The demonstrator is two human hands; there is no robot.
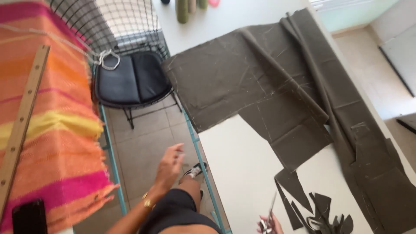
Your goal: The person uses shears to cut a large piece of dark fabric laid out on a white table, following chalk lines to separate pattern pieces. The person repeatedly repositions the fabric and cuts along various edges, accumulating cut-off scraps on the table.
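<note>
Scissors [269, 215] sit pinched in my right hand [272, 224] at the white table's [242, 164] near edge, just beside dark scraps [323, 212]. Grey cloth [260, 82] lies spread farther up the table. Left hand [170, 164] hangs empty, fingers loosely spread, over the floor [143, 147].

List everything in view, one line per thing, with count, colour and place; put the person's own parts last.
fabric sheet: one, dark olive-grey with chalk lines, spread across the white table.
fabric scraps: several, dark, near the table's front edge.
scissors: one, metal, in the right hand.
chair: one, black wire with a dark cushion, on the tiled floor.
striped cloth: one, orange, pink and yellow, at left.
wooden ruler: one, lying on the striped cloth.
phone: one, black, bottom left.
left hand: open, empty, above the floor.
right hand: at the bottom edge, gripping the scissors.
</note>
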